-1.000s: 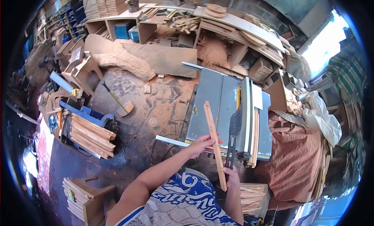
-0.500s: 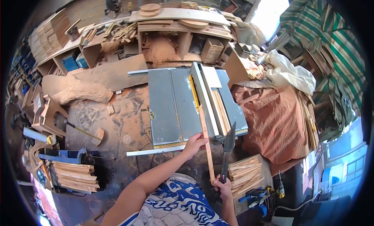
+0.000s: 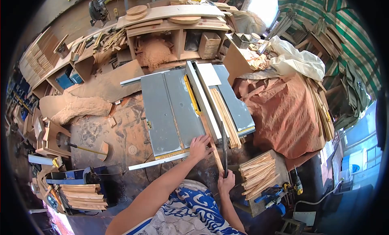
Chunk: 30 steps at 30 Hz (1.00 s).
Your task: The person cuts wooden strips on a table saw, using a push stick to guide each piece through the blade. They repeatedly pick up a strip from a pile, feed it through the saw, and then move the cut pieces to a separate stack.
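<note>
A thin wooden strip (image 3: 216,156) lies along the fence (image 3: 206,101) of the grey table saw (image 3: 170,109), its far end by the yellow insert (image 3: 192,94). My left hand (image 3: 199,148) rests at the table's front edge, fingers stretched out against the strip's left side. Below the front edge, my right hand (image 3: 226,182) is closed round the handle of a black push stick (image 3: 224,148), at the strip's near end. The push stick points forward beside the fence. Whether the right fingers also grip the strip is hidden. Several cut strips (image 3: 225,117) lie right of the fence.
A bundle of strips (image 3: 259,174) lies on a stand at right, near a yellow drill (image 3: 298,185). More wood pieces (image 3: 83,196) are stacked at lower left. A dusty brown cover (image 3: 279,117) drapes beside the saw. A workbench (image 3: 174,16) with boards stands behind.
The strip has moved forward along the fence. My left hand has gone from pinching it to lying against it over the table edge. The push stick has swung left beside the fence.
</note>
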Available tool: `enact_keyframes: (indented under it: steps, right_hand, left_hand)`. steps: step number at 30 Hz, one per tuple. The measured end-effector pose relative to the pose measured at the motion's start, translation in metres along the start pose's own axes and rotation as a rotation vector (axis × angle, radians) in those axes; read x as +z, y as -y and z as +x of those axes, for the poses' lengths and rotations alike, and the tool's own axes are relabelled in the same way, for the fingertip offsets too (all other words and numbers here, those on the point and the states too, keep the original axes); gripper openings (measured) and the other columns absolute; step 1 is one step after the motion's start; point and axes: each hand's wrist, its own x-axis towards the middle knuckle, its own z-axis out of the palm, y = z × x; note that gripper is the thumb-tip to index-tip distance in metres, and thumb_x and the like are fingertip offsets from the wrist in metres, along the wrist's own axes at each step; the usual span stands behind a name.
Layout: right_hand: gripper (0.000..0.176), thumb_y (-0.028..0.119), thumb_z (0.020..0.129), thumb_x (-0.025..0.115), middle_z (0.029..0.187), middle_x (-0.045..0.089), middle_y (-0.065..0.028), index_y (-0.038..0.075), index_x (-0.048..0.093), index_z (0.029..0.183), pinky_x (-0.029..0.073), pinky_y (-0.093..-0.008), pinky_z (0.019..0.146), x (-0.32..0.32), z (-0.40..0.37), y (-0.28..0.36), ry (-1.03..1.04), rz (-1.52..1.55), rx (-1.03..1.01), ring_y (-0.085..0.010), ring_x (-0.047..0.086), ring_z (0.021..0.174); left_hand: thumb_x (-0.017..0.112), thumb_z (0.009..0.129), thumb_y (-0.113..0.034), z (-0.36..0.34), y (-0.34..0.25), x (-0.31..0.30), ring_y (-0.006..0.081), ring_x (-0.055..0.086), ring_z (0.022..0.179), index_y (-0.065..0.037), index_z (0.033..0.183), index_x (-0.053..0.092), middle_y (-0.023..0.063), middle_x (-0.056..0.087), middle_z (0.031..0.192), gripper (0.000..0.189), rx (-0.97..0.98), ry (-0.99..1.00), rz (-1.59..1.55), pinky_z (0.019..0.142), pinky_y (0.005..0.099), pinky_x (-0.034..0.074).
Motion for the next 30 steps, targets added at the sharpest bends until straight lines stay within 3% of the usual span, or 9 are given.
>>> enact_keyframes:
  steps: [6, 8, 9, 11, 12, 13, 16, 19, 30]
  right_hand:
    - [0.02, 0.01, 0.087, 0.076, 0.081, 0.064, -0.013, 0.006, 0.067, 0.105, 0.052, -0.0455, 0.074, 0.01, 0.011, 0.007, 0.001, 0.02, -0.04, -0.0335, 0.065, 0.078]
    - [0.011, 0.004, 0.093, 0.069, 0.079, 0.062, -0.0084, 0.004, 0.065, 0.103, 0.051, -0.0385, 0.07, 0.006, 0.007, 0.011, 0.021, 0.274, 0.203, -0.0241, 0.063, 0.073]
    - [0.011, 0.004, 0.093, 0.069, 0.079, 0.062, -0.0084, 0.004, 0.065, 0.103, 0.051, -0.0385, 0.07, 0.012, 0.001, -0.005, 0.024, 0.273, 0.206, -0.0241, 0.063, 0.073]
    - [0.009, -0.002, 0.096, 0.063, 0.086, 0.065, -0.0041, 0.003, 0.063, 0.103, 0.051, -0.0298, 0.069, 0.011, -0.009, -0.02, -0.01, 0.41, 0.361, -0.0166, 0.062, 0.075]
    - [0.014, -0.007, 0.096, 0.064, 0.098, 0.067, -0.0045, 0.006, 0.06, 0.102, 0.055, -0.0276, 0.072, 0.01, -0.015, -0.017, -0.049, 0.685, 0.553, -0.0164, 0.065, 0.078]
    - [0.014, -0.007, 0.096, 0.064, 0.098, 0.067, -0.0045, 0.006, 0.06, 0.102, 0.055, -0.0276, 0.072, 0.009, -0.013, -0.017, -0.049, 0.677, 0.557, -0.0164, 0.065, 0.078]
    - [0.022, -0.012, 0.094, 0.063, 0.107, 0.069, -0.0125, 0.008, 0.055, 0.101, 0.063, -0.0316, 0.079, 0.003, -0.001, -0.006, 0.005, 1.008, 0.951, -0.0223, 0.072, 0.096]
    - [0.023, -0.013, 0.095, 0.061, 0.111, 0.069, -0.0139, 0.008, 0.055, 0.101, 0.063, -0.0318, 0.079, 0.002, 0.009, -0.003, 0.009, 1.171, 1.075, -0.0242, 0.073, 0.096]
    - [0.023, -0.011, 0.096, 0.059, 0.117, 0.07, -0.0146, 0.011, 0.056, 0.102, 0.059, -0.0404, 0.099, 0.036, 0.041, 0.009, 0.08, 1.413, 1.193, -0.0267, 0.071, 0.111]
  left_hand:
    - [0.075, 0.085, -0.058, 0.005, 0.004, -0.004, 0.0319, 0.05, 0.136, -0.006, 0.147, 0.058, 0.0059, 0.056, 0.153, 0.082, 0.109, -0.109, 0.171, 0.112, 0.0494, 0.038]
    - [0.073, 0.086, -0.058, 0.008, 0.002, -0.008, 0.0322, 0.049, 0.137, -0.005, 0.148, 0.057, 0.0068, 0.056, 0.153, 0.084, 0.102, -0.075, 0.196, 0.112, 0.0502, 0.038]
    - [0.072, 0.086, -0.059, 0.011, 0.003, -0.01, 0.0326, 0.049, 0.137, -0.004, 0.149, 0.056, 0.0076, 0.055, 0.154, 0.085, 0.103, -0.05, 0.226, 0.113, 0.051, 0.038]
    - [0.072, 0.087, -0.059, 0.014, 0.004, -0.011, 0.0326, 0.048, 0.137, -0.004, 0.15, 0.054, 0.0082, 0.055, 0.154, 0.086, 0.102, -0.035, 0.237, 0.113, 0.052, 0.038]
    - [0.071, 0.087, -0.059, 0.015, 0.004, -0.01, 0.0327, 0.048, 0.138, -0.003, 0.151, 0.053, 0.0088, 0.054, 0.155, 0.087, 0.1, -0.025, 0.246, 0.113, 0.0529, 0.037]
    - [0.071, 0.087, -0.059, 0.015, 0.005, -0.008, 0.0327, 0.048, 0.138, -0.003, 0.151, 0.053, 0.0088, 0.054, 0.155, 0.087, 0.098, -0.019, 0.24, 0.113, 0.0529, 0.037]
    - [0.071, 0.087, -0.059, 0.016, 0.008, -0.004, 0.033, 0.047, 0.138, -0.003, 0.153, 0.051, 0.0088, 0.052, 0.156, 0.088, 0.092, -0.006, 0.237, 0.114, 0.0554, 0.036]
    - [0.072, 0.086, -0.06, 0.025, 0.014, -0.001, 0.0336, 0.046, 0.139, -0.004, 0.154, 0.05, 0.0094, 0.051, 0.156, 0.09, 0.076, 0.007, 0.246, 0.115, 0.0571, 0.035]
    - [0.071, 0.077, -0.077, 0.071, 0.041, -0.013, 0.0345, 0.042, 0.145, -0.004, 0.156, 0.048, 0.0116, 0.046, 0.162, 0.111, -0.004, 0.141, 0.263, 0.118, 0.058, 0.034]
